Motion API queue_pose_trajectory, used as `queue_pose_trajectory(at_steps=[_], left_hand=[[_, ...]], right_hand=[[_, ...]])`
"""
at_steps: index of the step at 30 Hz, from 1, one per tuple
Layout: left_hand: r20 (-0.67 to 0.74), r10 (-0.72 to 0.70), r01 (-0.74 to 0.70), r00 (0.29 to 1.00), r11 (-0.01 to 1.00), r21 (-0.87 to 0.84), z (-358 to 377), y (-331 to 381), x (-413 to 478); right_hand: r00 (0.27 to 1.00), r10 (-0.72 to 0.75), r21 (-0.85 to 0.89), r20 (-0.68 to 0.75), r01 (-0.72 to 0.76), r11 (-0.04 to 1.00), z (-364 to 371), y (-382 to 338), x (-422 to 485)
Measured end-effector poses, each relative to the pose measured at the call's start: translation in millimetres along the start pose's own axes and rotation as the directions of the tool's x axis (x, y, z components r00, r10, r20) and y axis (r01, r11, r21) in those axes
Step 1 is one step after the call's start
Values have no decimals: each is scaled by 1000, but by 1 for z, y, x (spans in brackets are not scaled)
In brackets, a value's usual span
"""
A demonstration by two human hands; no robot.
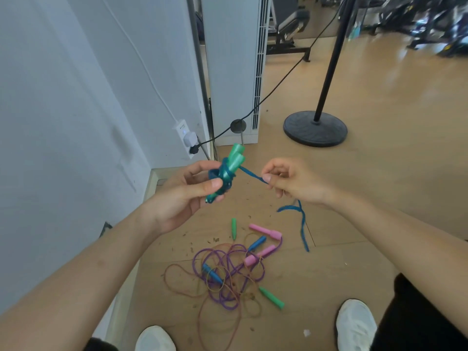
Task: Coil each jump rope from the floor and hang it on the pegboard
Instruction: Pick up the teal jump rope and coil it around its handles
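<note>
My left hand grips two teal-green jump rope handles held together, with blue rope wound around them. My right hand pinches the free blue rope strand just right of the bundle. The rest of that strand hangs down below my right wrist. On the wooden floor lies a tangle of other ropes: purple and tan cords with pink handles, blue handles and green handles. No pegboard is in view.
A white wall with a power outlet stands at left, a white tower unit behind. A black pole stand with a round base sits right of it. My white shoes are at the bottom.
</note>
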State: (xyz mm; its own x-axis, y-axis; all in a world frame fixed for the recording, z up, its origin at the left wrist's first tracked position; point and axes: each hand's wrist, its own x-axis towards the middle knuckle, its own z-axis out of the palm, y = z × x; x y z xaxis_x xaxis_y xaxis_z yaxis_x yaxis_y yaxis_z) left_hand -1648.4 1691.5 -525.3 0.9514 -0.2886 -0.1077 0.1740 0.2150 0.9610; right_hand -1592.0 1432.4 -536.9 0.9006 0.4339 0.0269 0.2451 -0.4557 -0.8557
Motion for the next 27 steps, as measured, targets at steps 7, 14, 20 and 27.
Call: queue_pose_trajectory(at_steps=[7,14,20,27], left_hand=[[-244,51,-75,969,993,-92,6,-2,3],[-304,89,-100,949,995,-20,6,0,6],[-539,263,-34,801,917,397,-15,-1,10],[-307,417,42,855,535,844,-14,-13,10]], right_hand=[[974,-4,152,227,-32,988,24,-9,-14],[943,67,174,327,-130,976,40,-13,-23],[961,134,129,244,-169,977,35,-5,-19],[964,-80,4,254,81,997,33,-17,-22]])
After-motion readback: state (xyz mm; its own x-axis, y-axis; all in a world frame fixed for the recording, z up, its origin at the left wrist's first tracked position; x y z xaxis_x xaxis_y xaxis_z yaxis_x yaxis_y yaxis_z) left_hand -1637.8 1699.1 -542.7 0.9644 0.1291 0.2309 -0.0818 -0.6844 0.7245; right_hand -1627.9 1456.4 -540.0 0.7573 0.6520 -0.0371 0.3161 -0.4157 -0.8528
